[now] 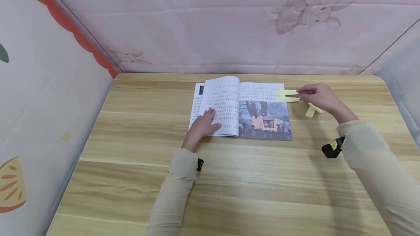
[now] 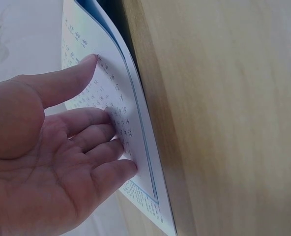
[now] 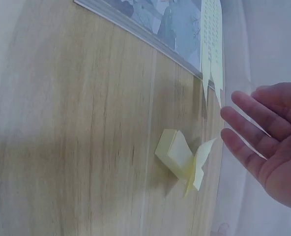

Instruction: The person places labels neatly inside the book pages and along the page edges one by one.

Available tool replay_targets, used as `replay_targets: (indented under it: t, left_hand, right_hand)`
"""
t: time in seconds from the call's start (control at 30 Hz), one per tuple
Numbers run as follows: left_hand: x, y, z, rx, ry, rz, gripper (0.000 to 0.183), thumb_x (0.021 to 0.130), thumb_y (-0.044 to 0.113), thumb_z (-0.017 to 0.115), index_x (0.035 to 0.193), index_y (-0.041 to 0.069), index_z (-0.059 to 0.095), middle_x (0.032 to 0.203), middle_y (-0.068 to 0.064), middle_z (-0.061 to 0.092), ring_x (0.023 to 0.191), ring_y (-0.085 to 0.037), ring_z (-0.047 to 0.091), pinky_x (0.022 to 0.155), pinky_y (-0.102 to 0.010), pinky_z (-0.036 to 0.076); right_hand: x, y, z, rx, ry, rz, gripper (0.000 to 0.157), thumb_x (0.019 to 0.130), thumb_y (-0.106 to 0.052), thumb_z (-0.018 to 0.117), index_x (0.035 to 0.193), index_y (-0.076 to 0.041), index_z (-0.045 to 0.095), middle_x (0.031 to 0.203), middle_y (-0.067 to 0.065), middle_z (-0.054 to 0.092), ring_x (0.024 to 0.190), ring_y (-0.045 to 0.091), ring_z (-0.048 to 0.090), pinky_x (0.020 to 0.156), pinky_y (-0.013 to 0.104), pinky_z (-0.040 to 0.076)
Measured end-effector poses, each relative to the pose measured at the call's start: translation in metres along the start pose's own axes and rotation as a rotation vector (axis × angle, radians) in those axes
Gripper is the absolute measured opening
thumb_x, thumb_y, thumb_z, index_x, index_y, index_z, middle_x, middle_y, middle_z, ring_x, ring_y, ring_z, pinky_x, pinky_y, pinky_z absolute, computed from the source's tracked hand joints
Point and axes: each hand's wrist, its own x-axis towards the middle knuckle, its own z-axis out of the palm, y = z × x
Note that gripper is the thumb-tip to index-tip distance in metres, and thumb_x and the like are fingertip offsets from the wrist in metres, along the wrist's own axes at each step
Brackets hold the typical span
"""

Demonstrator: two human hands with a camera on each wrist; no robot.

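Observation:
An open book [image 1: 262, 119] lies on the table with printed text and, on its right page, a colour picture. My left hand [image 1: 204, 124] rests on the lower part of the left page, fingers spread; in the left wrist view its fingertips touch the printed page [image 2: 86, 64]. Two yellow sticky strips [image 1: 286, 92] stick out past the right page's edge, one above the other. My right hand [image 1: 316, 95] is at their outer ends with extended fingers [image 3: 248, 152]; the thumb is hidden in the right wrist view. Below it stands a small pad of yellow sticky notes [image 3: 174, 153].
The wooden table [image 1: 131, 137] reaches a pink patterned wall covering [image 1: 197, 39] behind the book. Another sheet or page [image 1: 194, 110] shows under the left page's outer edge. Loose yellow leaves [image 3: 200, 160] stand up from the pad's side.

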Motion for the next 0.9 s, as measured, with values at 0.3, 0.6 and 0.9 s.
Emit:
replay_targets:
  t: [0.3, 0.6, 0.9]
  left_hand:
    - [-0.001, 0.001, 0.000, -0.005, 0.008, -0.007, 0.065, 0.093, 0.032, 0.051, 0.144, 0.006, 0.021, 0.150, -0.003, 0.010, 0.138, -0.019, 0.008, 0.111, -0.034, 0.011]
    - [-0.003, 0.003, -0.003, 0.000, -0.005, -0.008, 0.065, 0.093, 0.032, 0.051, 0.144, 0.006, 0.021, 0.150, -0.003, 0.010, 0.138, -0.020, 0.008, 0.111, -0.035, 0.011]
    - [-0.004, 0.004, -0.005, 0.006, -0.019, -0.014, 0.065, 0.093, 0.033, 0.050, 0.144, 0.006, 0.020, 0.151, -0.003, 0.009, 0.138, -0.020, 0.008, 0.111, -0.035, 0.011]
  right_hand:
    - [-0.004, 0.014, -0.009, -0.015, 0.098, 0.058, 0.033, 0.090, -0.015, 0.057, 0.111, 0.010, 0.057, 0.097, 0.021, 0.062, 0.078, 0.023, 0.058, 0.062, 0.032, 0.050]
    - [-0.009, 0.020, -0.011, 0.030, 0.111, 0.119, 0.031, 0.088, -0.013, 0.060, 0.106, 0.011, 0.058, 0.085, 0.005, 0.062, 0.072, 0.016, 0.057, 0.061, 0.030, 0.051]
    - [-0.013, 0.033, -0.011, 0.047, 0.111, 0.176, 0.031, 0.086, -0.014, 0.063, 0.103, 0.011, 0.058, 0.082, 0.002, 0.061, 0.074, 0.016, 0.052, 0.056, 0.025, 0.045]
